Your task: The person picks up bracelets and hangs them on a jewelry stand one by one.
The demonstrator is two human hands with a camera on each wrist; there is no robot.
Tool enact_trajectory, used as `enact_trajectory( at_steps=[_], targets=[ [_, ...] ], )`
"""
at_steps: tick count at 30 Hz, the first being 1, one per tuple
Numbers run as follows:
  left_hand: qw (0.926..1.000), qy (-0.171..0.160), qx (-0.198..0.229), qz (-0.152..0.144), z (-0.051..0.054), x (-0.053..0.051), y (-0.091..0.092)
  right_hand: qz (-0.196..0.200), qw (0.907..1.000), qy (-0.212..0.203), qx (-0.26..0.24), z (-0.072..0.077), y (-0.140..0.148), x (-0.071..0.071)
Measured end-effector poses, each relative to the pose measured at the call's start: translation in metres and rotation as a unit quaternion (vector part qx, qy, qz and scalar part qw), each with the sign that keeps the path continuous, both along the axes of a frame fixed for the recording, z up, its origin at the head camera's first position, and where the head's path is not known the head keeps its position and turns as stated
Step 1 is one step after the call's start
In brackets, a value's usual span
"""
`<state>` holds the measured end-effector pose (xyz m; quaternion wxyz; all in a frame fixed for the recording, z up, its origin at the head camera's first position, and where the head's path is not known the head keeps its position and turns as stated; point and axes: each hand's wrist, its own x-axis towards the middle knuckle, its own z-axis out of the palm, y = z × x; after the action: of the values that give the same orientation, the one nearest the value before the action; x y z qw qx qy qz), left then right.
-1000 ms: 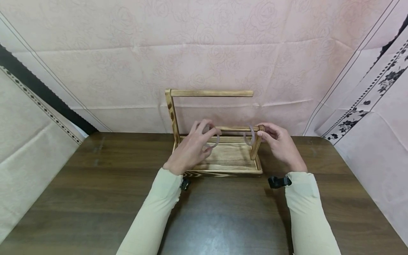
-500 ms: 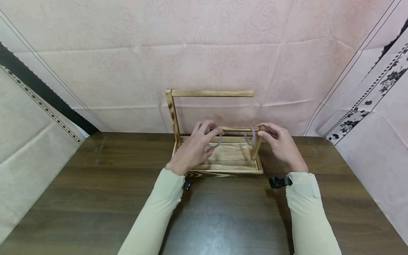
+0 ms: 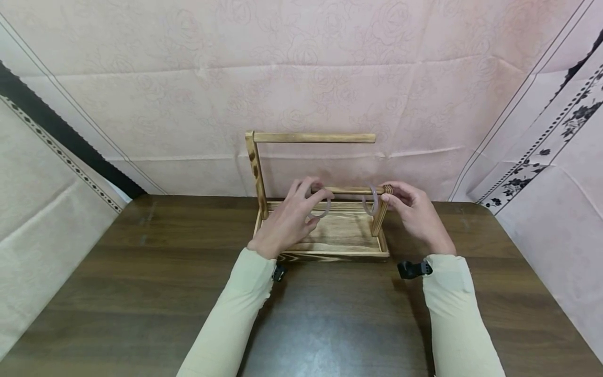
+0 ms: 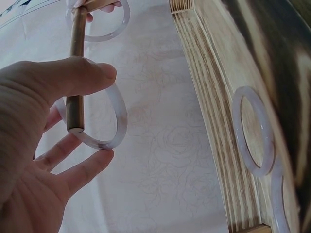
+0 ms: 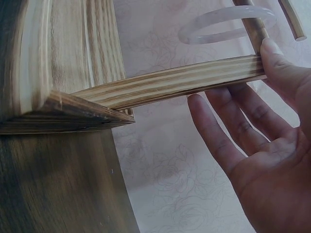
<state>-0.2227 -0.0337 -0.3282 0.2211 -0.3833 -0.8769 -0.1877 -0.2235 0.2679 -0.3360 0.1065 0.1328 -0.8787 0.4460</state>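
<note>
A pale lavender bangle (image 4: 121,116) is pinched between the thumb and fingers of my left hand (image 3: 291,217). It hangs around the free end of the lower rod (image 3: 346,190) of a wooden display stand (image 3: 341,255). Farther along that rod, close to the post, hangs a second bangle (image 3: 375,201). My right hand (image 3: 416,213) grips the top of the short post (image 4: 97,5) where the rod joins it; its thumb presses there in the right wrist view, fingers under the post (image 5: 184,80). My left fingers hide part of the held bangle in the head view.
The stand's upper rod (image 3: 313,137) runs behind and above, from a taller left post (image 3: 255,170). In the left wrist view, two more bangles lie in the tray: one bangle (image 4: 270,145) whole, another bangle (image 4: 278,199) partly cut off. A patterned cloth (image 3: 301,94) hangs behind the brown table (image 3: 330,319).
My left hand has slid slightly right with its bangle, farther over the rod. My right hand stays on the post, nearly unmoved.
</note>
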Motion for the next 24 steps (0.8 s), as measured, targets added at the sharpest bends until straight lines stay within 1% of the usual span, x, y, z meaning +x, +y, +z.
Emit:
enact_trajectory(
  at_steps=[6,12,18,24],
  targets=[
    [1.0,0.002,-0.004,0.004,0.0005,0.0005,0.0005,0.004,0.9999,-0.001,-0.009,0.001,-0.002,0.001],
    [1.0,0.002,0.003,0.001,-0.0004,0.0005,0.0004,0.004,1.0,0.004,0.002,-0.0007,-0.0022,-0.0001],
    [1.0,0.002,0.005,-0.003,-0.0013,-0.0009,0.0036,0.011,0.9998,0.002,-0.018,-0.0014,-0.0014,-0.0011],
    [0.9999,0.006,0.007,-0.005,-0.0036,-0.002,0.0077,0.005,0.9999,0.001,-0.013,-0.0007,-0.0005,0.0001]
  ],
)
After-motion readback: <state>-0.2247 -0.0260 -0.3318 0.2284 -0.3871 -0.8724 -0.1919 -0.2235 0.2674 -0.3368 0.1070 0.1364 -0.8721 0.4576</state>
